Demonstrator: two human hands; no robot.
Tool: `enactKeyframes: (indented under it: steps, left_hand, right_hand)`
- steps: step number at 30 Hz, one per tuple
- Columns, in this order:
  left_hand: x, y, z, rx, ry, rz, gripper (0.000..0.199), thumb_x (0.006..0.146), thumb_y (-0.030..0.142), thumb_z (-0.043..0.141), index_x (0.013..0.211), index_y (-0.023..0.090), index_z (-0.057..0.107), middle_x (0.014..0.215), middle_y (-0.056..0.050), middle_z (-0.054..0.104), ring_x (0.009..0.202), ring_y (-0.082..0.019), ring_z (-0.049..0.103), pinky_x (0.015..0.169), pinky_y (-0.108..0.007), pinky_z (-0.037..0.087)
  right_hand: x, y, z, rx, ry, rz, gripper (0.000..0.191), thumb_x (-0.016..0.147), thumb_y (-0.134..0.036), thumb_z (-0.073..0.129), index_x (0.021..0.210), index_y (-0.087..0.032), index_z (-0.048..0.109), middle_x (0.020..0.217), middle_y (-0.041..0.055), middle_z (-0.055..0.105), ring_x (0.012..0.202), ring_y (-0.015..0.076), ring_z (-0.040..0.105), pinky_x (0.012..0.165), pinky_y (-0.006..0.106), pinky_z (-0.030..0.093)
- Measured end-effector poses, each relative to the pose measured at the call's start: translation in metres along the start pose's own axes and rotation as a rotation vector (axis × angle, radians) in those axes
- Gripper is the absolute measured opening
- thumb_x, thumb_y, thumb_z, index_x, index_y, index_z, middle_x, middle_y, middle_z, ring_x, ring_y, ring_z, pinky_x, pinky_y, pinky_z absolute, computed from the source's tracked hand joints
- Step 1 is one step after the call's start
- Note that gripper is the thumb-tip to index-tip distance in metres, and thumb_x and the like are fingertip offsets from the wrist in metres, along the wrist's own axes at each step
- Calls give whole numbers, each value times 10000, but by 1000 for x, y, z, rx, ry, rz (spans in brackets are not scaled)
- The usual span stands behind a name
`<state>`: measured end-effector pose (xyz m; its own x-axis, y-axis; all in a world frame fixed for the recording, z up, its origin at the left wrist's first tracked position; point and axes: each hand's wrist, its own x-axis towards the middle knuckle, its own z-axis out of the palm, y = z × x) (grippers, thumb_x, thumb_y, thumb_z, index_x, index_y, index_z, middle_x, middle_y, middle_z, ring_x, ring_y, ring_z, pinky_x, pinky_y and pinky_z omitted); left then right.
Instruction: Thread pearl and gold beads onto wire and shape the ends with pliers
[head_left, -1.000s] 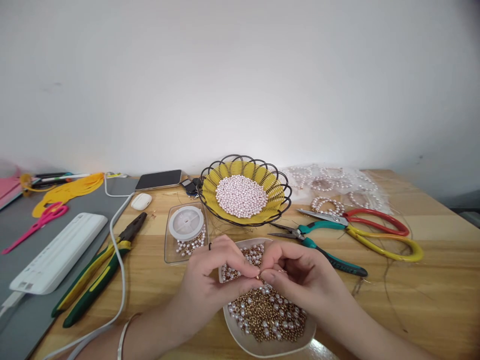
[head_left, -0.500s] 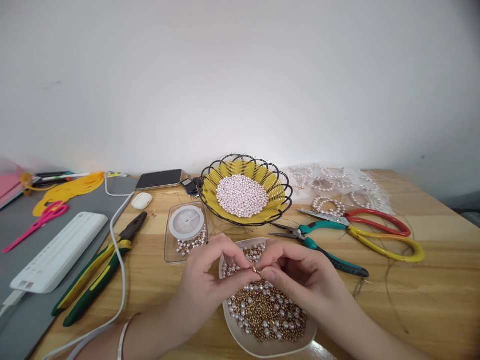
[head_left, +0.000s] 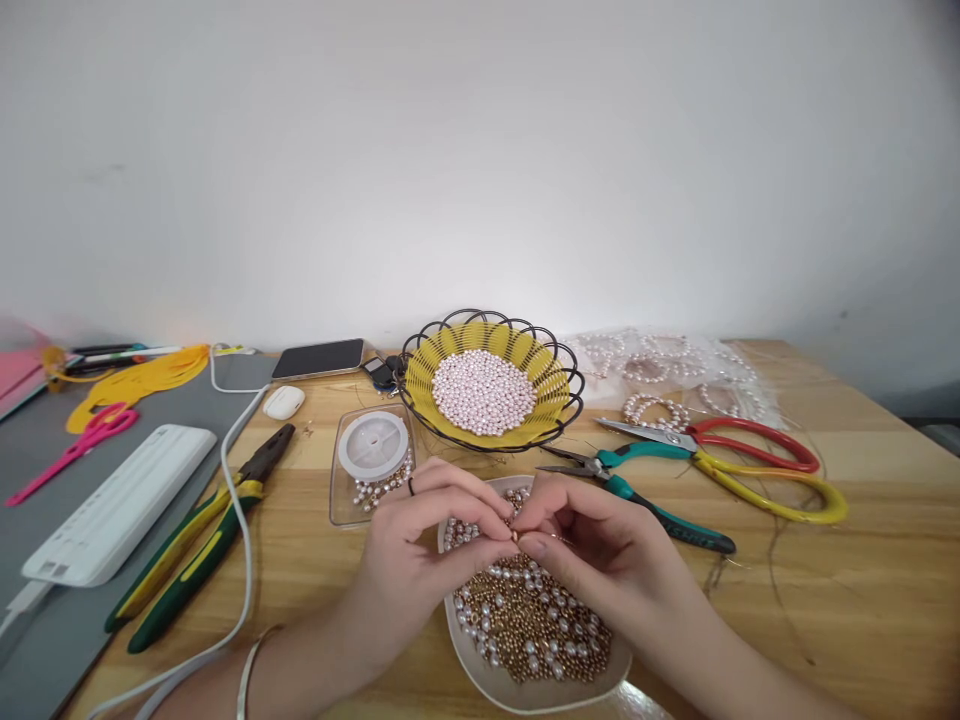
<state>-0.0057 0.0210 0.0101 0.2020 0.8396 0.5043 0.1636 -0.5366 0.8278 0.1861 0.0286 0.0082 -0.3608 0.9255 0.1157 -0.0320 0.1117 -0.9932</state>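
Observation:
My left hand (head_left: 439, 535) is closed in a pinch, its thumb and index fingertips on a small gold bead (head_left: 515, 537). Right against it, my right hand (head_left: 600, 545) is pinched shut too; whatever lies between its fingertips is too fine to make out. Both hands hover over a white bowl (head_left: 517, 697) of mixed gold beads and pearl beads (head_left: 540, 625), hiding part of its far side. Behind them stands a yellow basket with a black looped rim (head_left: 559, 395), holding many pale pink pearl beads (head_left: 484, 392).
Left of the bowl are a clear box (head_left: 335, 490) with a thread spool (head_left: 373, 446), green-yellow pliers (head_left: 199, 540), a white cable (head_left: 244, 530) and a power bank (head_left: 120, 505). To the right lie teal pliers (head_left: 660, 515), red-yellow scissors (head_left: 757, 460) and beaded strands (head_left: 656, 410).
The left hand's fingers have shifted, its other fingers now lifted and stretched further over the pinch. Both hands stay together above the bowl.

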Motion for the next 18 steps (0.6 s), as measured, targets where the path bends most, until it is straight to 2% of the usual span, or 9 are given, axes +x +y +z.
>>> enactKeyframes:
  steps: [5, 10, 15, 18]
  left_hand:
    - [0, 1, -3, 12, -6, -39, 113, 905, 220, 770, 804, 170, 771, 889, -38, 762, 819, -131, 708, 797, -228, 545]
    - [-1, 0, -2, -11, -17, -18, 90, 902, 210, 772, 824, 166, 779, 910, -35, 761, 838, -122, 703, 843, -218, 545]
    - [-1, 1, -2, -15, -28, -17, 56, 902, 154, 755, 853, 173, 774, 921, -27, 758, 861, -123, 698, 858, -213, 541]
    - [-2, 2, -1, -12, -39, -50, 67, 911, 141, 736, 854, 170, 757, 927, -30, 742, 869, -129, 692, 857, -222, 543]
  right_hand:
    - [2, 0, -1, -52, 2, -58, 28, 834, -225, 756, 844, -229, 731, 616, -70, 464, 530, 105, 418, 480, 201, 326]
    - [1, -1, -2, -148, 32, -190, 90, 840, -146, 743, 841, -236, 746, 624, -66, 499, 536, 98, 406, 486, 217, 286]
    - [-1, -3, -1, -323, 40, -354, 115, 902, -131, 675, 847, -229, 703, 628, -57, 535, 540, 107, 436, 481, 225, 314]
    - [-2, -3, -1, -355, 43, -388, 127, 906, -118, 655, 852, -231, 674, 628, -65, 528, 531, 105, 425, 486, 226, 331]
